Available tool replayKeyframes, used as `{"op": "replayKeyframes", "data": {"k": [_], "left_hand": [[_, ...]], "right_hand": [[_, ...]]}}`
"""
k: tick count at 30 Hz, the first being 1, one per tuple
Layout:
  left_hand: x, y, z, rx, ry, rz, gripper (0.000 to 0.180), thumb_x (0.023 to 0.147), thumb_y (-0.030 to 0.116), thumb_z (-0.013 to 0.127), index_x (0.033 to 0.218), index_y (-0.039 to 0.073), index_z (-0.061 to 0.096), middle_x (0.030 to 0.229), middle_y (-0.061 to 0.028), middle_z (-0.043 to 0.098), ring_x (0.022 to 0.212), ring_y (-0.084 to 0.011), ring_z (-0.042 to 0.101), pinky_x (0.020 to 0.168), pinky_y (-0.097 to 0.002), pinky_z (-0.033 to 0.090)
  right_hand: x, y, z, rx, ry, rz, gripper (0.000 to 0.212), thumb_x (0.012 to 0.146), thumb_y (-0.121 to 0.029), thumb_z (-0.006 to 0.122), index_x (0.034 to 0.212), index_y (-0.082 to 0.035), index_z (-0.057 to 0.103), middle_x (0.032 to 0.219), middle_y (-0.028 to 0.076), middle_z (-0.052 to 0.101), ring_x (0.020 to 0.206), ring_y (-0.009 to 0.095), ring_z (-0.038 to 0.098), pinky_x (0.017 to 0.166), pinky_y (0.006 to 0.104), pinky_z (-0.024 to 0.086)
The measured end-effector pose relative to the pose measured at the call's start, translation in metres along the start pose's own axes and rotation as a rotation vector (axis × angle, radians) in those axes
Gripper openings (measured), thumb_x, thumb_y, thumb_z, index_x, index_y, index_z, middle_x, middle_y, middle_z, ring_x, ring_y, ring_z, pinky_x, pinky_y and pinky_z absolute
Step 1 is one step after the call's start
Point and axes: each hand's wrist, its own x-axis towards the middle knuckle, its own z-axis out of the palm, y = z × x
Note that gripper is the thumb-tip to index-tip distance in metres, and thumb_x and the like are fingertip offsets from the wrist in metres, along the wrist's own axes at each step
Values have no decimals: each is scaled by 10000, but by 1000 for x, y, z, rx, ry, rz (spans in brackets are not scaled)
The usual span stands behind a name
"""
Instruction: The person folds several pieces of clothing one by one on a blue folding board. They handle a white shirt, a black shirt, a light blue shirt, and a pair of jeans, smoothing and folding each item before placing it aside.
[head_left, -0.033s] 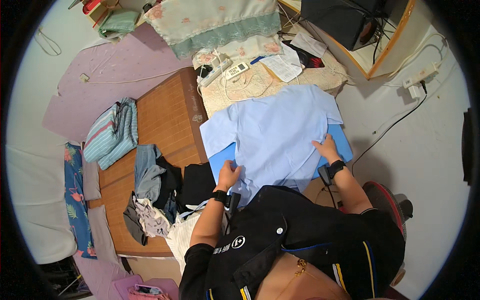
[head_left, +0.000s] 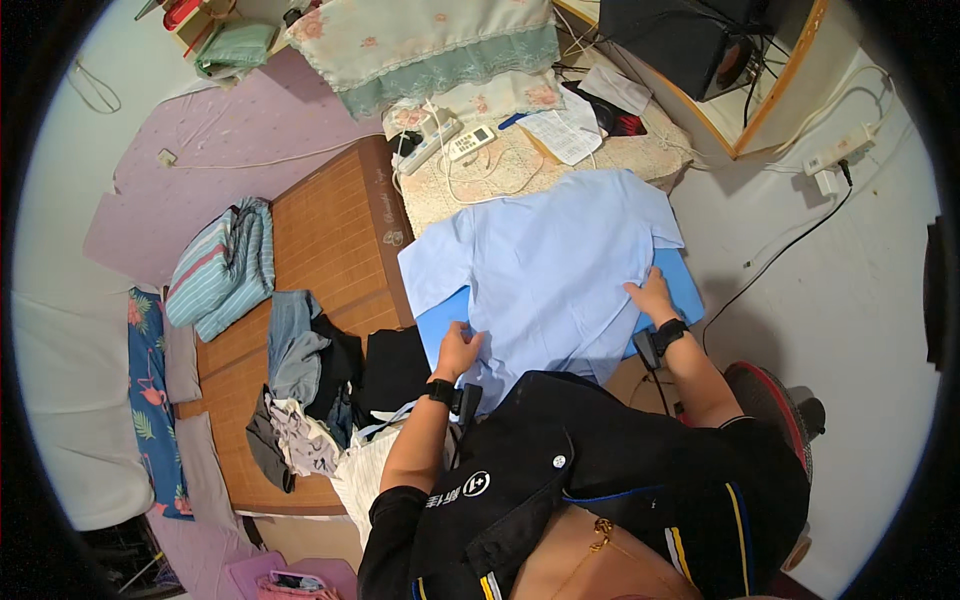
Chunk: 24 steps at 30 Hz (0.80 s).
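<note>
A light blue short-sleeved shirt [head_left: 555,260] lies spread out in front of me, its sleeves away from me. Under it is a bright blue board [head_left: 682,285] that shows at both sides. With curled fingers, my left hand [head_left: 458,352] grips the shirt's left side edge, low down near my body. My right hand [head_left: 655,300] holds the right side edge below the sleeve, thumb on the fabric. Some fingertips are hidden. Black bands with small devices sit on both wrists. My black top hides the shirt's nearest part.
To the left, a bed with a brown mat [head_left: 325,225] bears a pile of clothes [head_left: 300,350] and a striped folded quilt [head_left: 225,265]. Beyond the shirt, a lace-covered table [head_left: 425,205] carries a power strip, a remote control [head_left: 470,143] and papers. A fan [head_left: 775,400] stands at right.
</note>
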Motion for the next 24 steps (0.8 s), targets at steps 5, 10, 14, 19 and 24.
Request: {"op": "replayKeyframes", "data": {"k": [5, 10, 14, 19, 24], "left_hand": [[15, -5, 11, 56, -33, -11, 305, 754, 247, 590, 777, -53, 536, 669, -197, 567, 626, -343, 555, 581, -383, 439], [11, -21, -2, 46, 74, -42, 282, 780, 229, 569, 731, -46, 528, 650, -202, 563, 620, -349, 554, 575, -394, 426], [-1, -24, -12, 141, 89, -128, 267, 793, 238, 555, 782, -27, 527, 712, -202, 584, 692, -352, 575, 618, -393, 448], [-2, -13, -13, 302, 189, -42, 314, 734, 154, 592, 981, -5, 480, 971, -204, 526, 865, -355, 518, 755, -401, 428], [8, 13, -8, 395, 225, 367, 430, 671, 115, 627, 1052, 0, 464, 1062, -201, 479, 981, -366, 454, 850, -410, 384]], "right_hand": [[25, -1, 22, 344, 14, 2, 426, 683, -38, 477, 1103, 35, 454, 1012, 205, 558, 946, 321, 541, 810, 340, 428], [49, 48, 9, 557, -374, 103, 362, 722, -75, 535, 1074, 6, 505, 982, 165, 559, 828, 203, 560, 684, 304, 455], [53, 73, -8, 844, -480, 280, 333, 742, -105, 554, 1047, 22, 517, 953, 139, 577, 765, 155, 573, 625, 273, 463], [76, 60, -26, 1155, -284, 415, 304, 805, -209, 536, 943, 61, 510, 893, 157, 596, 703, 206, 584, 589, 306, 484], [101, 35, -20, 1350, -405, 606, 330, 862, -258, 497, 877, 71, 500, 685, 112, 564, 496, 159, 479, 417, 280, 403]]}}
